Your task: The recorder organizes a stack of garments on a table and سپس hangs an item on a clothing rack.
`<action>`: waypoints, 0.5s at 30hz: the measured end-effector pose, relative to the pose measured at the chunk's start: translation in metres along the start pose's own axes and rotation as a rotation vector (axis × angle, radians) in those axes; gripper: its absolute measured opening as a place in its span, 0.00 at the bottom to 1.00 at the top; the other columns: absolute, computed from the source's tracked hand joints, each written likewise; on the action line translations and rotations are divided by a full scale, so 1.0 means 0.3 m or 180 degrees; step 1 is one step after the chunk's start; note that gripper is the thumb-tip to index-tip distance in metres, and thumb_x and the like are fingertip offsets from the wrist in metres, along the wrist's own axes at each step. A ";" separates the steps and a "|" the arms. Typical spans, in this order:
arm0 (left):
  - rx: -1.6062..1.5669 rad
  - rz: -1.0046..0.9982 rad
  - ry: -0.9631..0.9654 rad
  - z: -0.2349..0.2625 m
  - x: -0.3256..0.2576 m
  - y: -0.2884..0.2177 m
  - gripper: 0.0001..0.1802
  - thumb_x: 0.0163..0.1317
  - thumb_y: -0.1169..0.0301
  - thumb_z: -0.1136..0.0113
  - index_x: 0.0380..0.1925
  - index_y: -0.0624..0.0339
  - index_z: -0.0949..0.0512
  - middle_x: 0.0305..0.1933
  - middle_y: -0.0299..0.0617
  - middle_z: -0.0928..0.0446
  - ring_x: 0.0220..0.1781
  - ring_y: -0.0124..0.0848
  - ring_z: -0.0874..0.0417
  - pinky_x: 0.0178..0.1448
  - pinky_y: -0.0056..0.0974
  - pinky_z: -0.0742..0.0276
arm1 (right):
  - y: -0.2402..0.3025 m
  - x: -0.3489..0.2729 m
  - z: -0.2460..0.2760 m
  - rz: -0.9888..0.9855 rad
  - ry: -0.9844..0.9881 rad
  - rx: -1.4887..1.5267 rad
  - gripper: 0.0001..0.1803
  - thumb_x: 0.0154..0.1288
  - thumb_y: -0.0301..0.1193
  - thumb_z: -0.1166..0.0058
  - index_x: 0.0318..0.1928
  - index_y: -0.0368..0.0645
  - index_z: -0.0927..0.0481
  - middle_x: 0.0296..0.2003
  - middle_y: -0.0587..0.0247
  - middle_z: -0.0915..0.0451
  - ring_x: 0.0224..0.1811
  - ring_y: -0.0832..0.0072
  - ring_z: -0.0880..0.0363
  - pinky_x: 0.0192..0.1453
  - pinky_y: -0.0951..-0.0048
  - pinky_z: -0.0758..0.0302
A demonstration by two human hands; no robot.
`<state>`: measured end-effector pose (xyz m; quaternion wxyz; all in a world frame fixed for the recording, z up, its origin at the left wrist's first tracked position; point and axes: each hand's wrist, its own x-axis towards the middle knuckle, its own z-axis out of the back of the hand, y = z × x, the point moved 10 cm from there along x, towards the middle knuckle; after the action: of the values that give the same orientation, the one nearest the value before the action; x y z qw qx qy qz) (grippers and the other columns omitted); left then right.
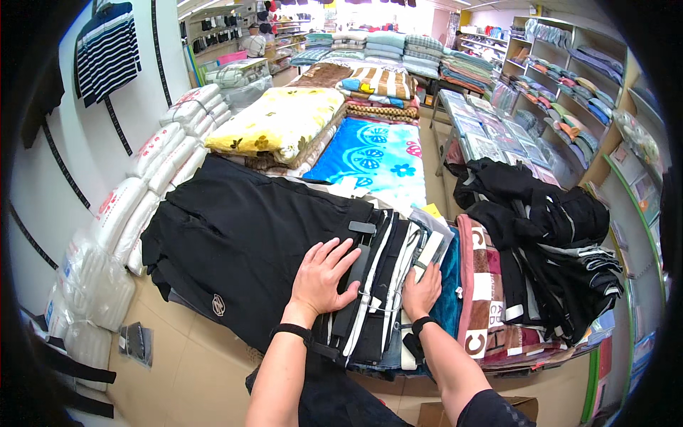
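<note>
My left hand point(324, 280) lies with fingers spread on the edge of a row of folded dark trousers point(377, 285), its thumb across a black waistband. Close to its fingertips is a dark grey clip-like piece point(362, 228). My right hand point(421, 290) rests with fingers extended on the right side of the same row, beside a white strip point(429, 249); its palm side is hidden. Spread out flat to the left is a large black garment point(235, 220) with a small emblem near its lower edge.
Black clothes point(555, 213) are heaped at right on a patterned brown-and-pink blanket point(484, 299). Beyond lie a blue blanket point(373, 156) and a yellow one point(281, 121). White wrapped bundles point(128, 206) stand along the left wall. A cardboard box point(523, 408) sits on the floor at lower right.
</note>
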<state>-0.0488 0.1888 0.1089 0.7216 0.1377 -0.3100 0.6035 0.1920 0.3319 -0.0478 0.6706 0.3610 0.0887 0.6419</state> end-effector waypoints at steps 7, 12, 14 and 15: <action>0.0001 -0.0009 -0.0013 -0.002 -0.002 0.000 0.34 0.61 0.51 0.33 0.67 0.49 0.19 0.74 0.43 0.23 0.76 0.46 0.26 0.82 0.55 0.35 | -0.002 0.000 -0.004 -0.0010 0.0008 0.0006 0.38 0.74 0.45 0.44 0.76 0.34 0.31 0.78 0.40 0.34 0.82 0.45 0.40 0.85 0.49 0.46; -0.0026 -0.0004 -0.0012 0.001 -0.003 0.000 0.34 0.61 0.52 0.33 0.67 0.49 0.19 0.75 0.43 0.23 0.76 0.46 0.26 0.82 0.55 0.35 | 0.000 0.001 -0.007 -0.0003 0.0035 -0.0006 0.38 0.75 0.45 0.44 0.76 0.33 0.31 0.78 0.40 0.34 0.82 0.45 0.40 0.85 0.49 0.47; -0.0043 -0.0019 -0.0036 0.003 0.000 -0.003 0.34 0.61 0.52 0.33 0.67 0.50 0.19 0.74 0.44 0.23 0.76 0.46 0.26 0.82 0.55 0.35 | -0.009 0.004 -0.011 0.0001 0.0011 -0.0014 0.38 0.75 0.45 0.44 0.76 0.33 0.31 0.78 0.39 0.34 0.82 0.45 0.40 0.86 0.49 0.47; -0.0062 -0.0015 -0.0038 0.004 0.000 -0.003 0.34 0.60 0.52 0.33 0.67 0.50 0.19 0.74 0.44 0.23 0.76 0.47 0.26 0.81 0.55 0.34 | -0.006 0.002 -0.010 0.0005 0.0005 -0.0014 0.38 0.75 0.45 0.44 0.76 0.33 0.31 0.78 0.39 0.34 0.82 0.45 0.40 0.86 0.49 0.47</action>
<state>-0.0484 0.1879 0.1101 0.7224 0.1350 -0.3199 0.5979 0.1918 0.3338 -0.0510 0.6708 0.3591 0.0875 0.6430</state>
